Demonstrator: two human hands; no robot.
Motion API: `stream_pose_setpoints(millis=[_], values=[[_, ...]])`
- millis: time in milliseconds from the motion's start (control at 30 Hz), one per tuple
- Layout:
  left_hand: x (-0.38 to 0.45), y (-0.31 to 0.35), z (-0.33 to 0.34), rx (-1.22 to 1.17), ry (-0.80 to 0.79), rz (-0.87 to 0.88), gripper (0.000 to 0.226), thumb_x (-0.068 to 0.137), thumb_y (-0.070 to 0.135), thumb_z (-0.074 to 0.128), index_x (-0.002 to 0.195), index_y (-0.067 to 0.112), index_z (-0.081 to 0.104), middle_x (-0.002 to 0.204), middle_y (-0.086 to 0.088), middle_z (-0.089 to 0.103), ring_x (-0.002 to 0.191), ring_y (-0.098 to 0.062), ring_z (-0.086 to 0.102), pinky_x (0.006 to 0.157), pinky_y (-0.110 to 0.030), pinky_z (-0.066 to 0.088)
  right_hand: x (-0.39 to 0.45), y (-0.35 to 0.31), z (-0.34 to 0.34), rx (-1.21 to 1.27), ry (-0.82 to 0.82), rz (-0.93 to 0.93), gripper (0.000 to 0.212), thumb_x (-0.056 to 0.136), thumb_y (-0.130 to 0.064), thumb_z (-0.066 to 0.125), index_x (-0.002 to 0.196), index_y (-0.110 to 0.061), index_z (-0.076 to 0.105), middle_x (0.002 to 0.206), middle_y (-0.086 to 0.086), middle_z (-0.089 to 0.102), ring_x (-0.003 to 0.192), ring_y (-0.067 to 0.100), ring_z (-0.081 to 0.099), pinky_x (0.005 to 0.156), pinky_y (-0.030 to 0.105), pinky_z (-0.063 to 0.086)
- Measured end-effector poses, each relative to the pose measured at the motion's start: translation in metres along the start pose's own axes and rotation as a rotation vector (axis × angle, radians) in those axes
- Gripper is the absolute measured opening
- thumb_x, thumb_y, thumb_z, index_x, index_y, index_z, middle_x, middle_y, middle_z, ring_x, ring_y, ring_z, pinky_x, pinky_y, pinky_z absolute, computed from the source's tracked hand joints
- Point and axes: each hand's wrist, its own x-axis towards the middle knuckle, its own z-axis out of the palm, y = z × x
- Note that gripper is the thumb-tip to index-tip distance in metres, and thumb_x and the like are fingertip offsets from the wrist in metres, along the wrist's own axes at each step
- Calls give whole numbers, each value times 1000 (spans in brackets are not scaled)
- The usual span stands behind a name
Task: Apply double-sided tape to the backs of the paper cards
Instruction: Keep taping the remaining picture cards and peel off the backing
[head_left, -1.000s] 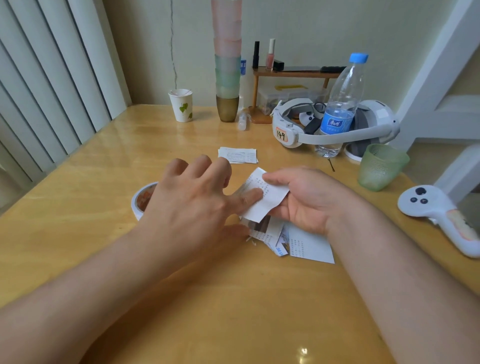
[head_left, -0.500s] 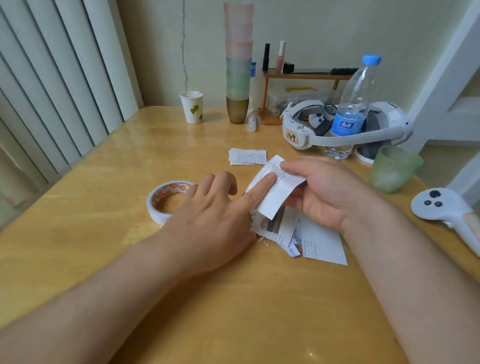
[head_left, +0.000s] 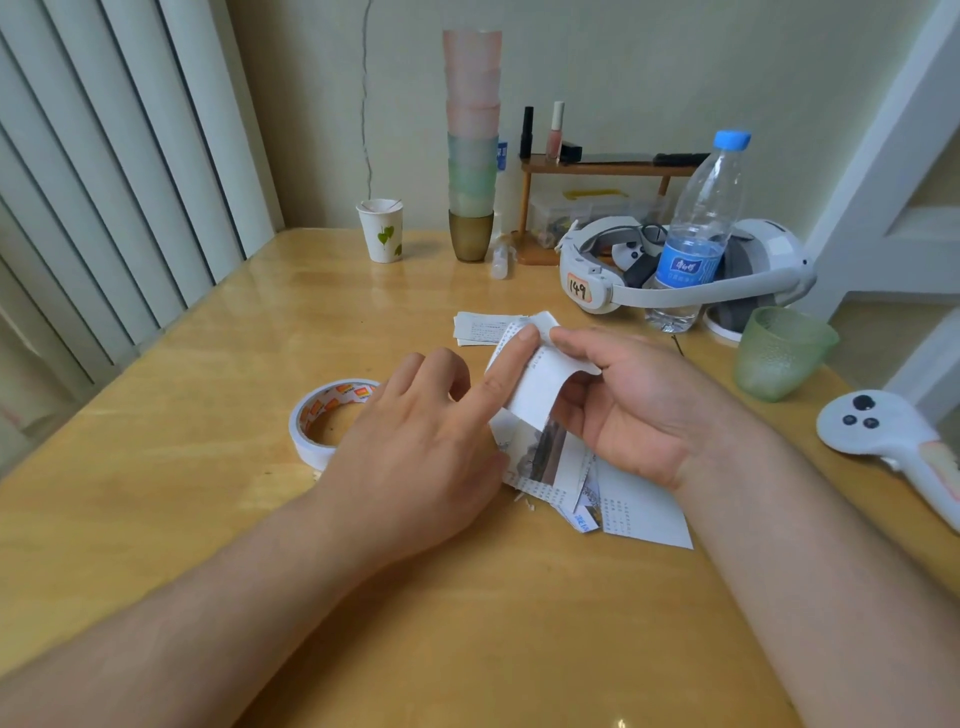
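Note:
My right hand holds a white paper card above the table, thumb on top and fingers curled beneath it. The card bends over those fingers. My left hand reaches in from the left, its straight index finger pressing along the card up to its top edge while the other fingers curl. A roll of double-sided tape lies flat on the table just left of that hand. Below the held card lies a loose pile of several printed cards. A small stack of cards sits farther back.
On the wooden table stand a paper cup, a tall stack of plastic cups, a water bottle, a white headset, a green cup and a white controller. Vertical blinds hang at left.
My left index finger has slid up the held card toward its top edge. The card now curls more over my right fingers, and the tape roll is uncovered.

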Motion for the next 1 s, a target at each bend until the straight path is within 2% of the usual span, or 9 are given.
stream_pose_setpoints(millis=[133, 267, 367, 433, 533, 667, 733, 867, 1000], values=[[0, 0, -1, 1, 9, -19, 97, 88, 38, 67, 168, 29, 13, 112, -6, 48, 91, -25, 42, 83, -36, 45, -2, 1, 2, 24, -18, 16, 16, 101, -7, 61, 111, 0, 70, 95, 16, 76, 75, 21, 76, 68, 32, 65], [0, 1, -1, -35, 33, -32, 99, 88, 39, 66, 168, 32, 8, 115, -5, 45, 94, -24, 41, 87, -36, 45, -4, 1, 5, 45, -33, 11, 21, 100, -8, 62, 117, 2, 69, 103, 18, 77, 80, 23, 76, 76, 34, 65], [0, 2, 1, -81, 51, -30, 100, 88, 37, 64, 168, 31, 4, 114, -3, 43, 94, -25, 43, 89, -39, 47, -5, 1, 6, 46, -34, 14, 15, 99, -8, 63, 109, 0, 71, 99, 17, 76, 80, 23, 75, 81, 35, 62], [0, 3, 2, -119, 53, -34, 102, 87, 37, 64, 167, 32, 2, 113, -1, 41, 95, -23, 42, 89, -33, 44, -6, 1, 6, 33, -33, 22, 13, 99, -8, 63, 105, -1, 72, 96, 16, 76, 79, 22, 73, 82, 35, 62], [-1, 4, 4, -210, 36, -41, 106, 87, 38, 64, 166, 38, -6, 114, 2, 37, 100, -18, 41, 90, -22, 33, -7, 3, 7, 21, -37, 33, 14, 100, -9, 63, 107, -1, 71, 94, 16, 75, 78, 22, 73, 76, 33, 63], [-1, 3, 8, -301, 39, -27, 106, 87, 39, 62, 164, 42, -12, 117, 1, 35, 101, -13, 37, 87, -12, 32, -9, 4, 10, 28, -53, 29, 11, 100, -8, 63, 104, 0, 69, 87, 15, 74, 70, 22, 72, 63, 31, 63], [-1, 2, 9, -323, 50, -29, 108, 87, 36, 64, 164, 42, -13, 118, 1, 35, 104, -13, 37, 92, -14, 32, -10, 3, 11, 35, -55, 23, 9, 100, -8, 62, 103, -1, 67, 82, 14, 74, 66, 21, 72, 58, 29, 60], [0, 3, 9, -328, 72, -30, 106, 87, 36, 61, 165, 38, -11, 121, -1, 36, 111, -17, 39, 99, -26, 37, -12, 4, 13, 18, -68, 27, 10, 101, -8, 61, 105, -1, 67, 81, 14, 73, 65, 21, 72, 59, 29, 61], [0, 3, 9, -311, 79, -25, 106, 86, 38, 61, 165, 38, -9, 121, 0, 36, 107, -14, 39, 91, -16, 33, -13, 6, 14, -23, -81, 54, 18, 102, -9, 60, 114, 3, 68, 82, 15, 73, 71, 23, 73, 58, 27, 59]])
